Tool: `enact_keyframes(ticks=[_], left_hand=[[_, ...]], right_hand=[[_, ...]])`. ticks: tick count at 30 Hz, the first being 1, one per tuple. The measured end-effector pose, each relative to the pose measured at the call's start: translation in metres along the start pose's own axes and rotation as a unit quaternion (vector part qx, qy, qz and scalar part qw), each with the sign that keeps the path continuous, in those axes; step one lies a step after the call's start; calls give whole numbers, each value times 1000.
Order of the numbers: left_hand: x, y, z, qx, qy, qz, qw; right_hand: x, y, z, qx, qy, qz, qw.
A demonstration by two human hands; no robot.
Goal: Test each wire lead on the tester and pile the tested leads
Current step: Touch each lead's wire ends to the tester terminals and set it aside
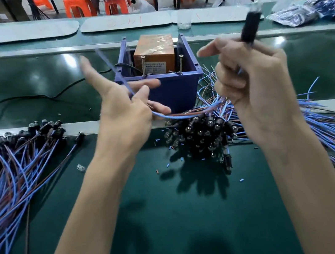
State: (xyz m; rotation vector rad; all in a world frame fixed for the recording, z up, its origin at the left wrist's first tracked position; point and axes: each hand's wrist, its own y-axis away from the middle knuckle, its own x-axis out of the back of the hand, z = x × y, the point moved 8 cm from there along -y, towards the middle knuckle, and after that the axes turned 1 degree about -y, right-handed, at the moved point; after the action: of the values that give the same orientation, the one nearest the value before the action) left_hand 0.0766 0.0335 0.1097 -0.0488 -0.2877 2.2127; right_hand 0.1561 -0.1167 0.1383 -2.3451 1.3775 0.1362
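**Lead in hand at the tester, contact not yet made**

One blue-and-brown wire lead is held in the air, in front of the tester and clear of the bench. Its black cylindrical lamp end sticks up out of the right hand, whose fingers are curled round it. The wire sags across to the left hand, which pinches it near the free ends, with the forefinger extended.

The tester, a blue plastic open-topped box, holds an orange block and two upright metal screws. The wire ends touch neither screw.

Judged step: presenting the lead for test. The next move calls for bringing the free ends down onto the two screws, one on each.

A tangled heap of like leads lies just before the box. A combed-out pile of leads lies well to the left on the green bench mat and is probably the tested stock.
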Motion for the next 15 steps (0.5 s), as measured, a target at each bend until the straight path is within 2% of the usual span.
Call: enact_keyframes(ticks=[4, 11, 15], left_hand=[[-24, 7, -6, 38, -1, -127, 991], [-43, 18, -8, 77, 47, -208, 974], [-44, 19, -11, 87, 66, -221, 969]], right_hand=[[5, 1, 14, -64, 124, 39, 990], [1, 2, 29, -115, 186, -27, 975], [0, 3, 33, -122, 170, -16, 978]])
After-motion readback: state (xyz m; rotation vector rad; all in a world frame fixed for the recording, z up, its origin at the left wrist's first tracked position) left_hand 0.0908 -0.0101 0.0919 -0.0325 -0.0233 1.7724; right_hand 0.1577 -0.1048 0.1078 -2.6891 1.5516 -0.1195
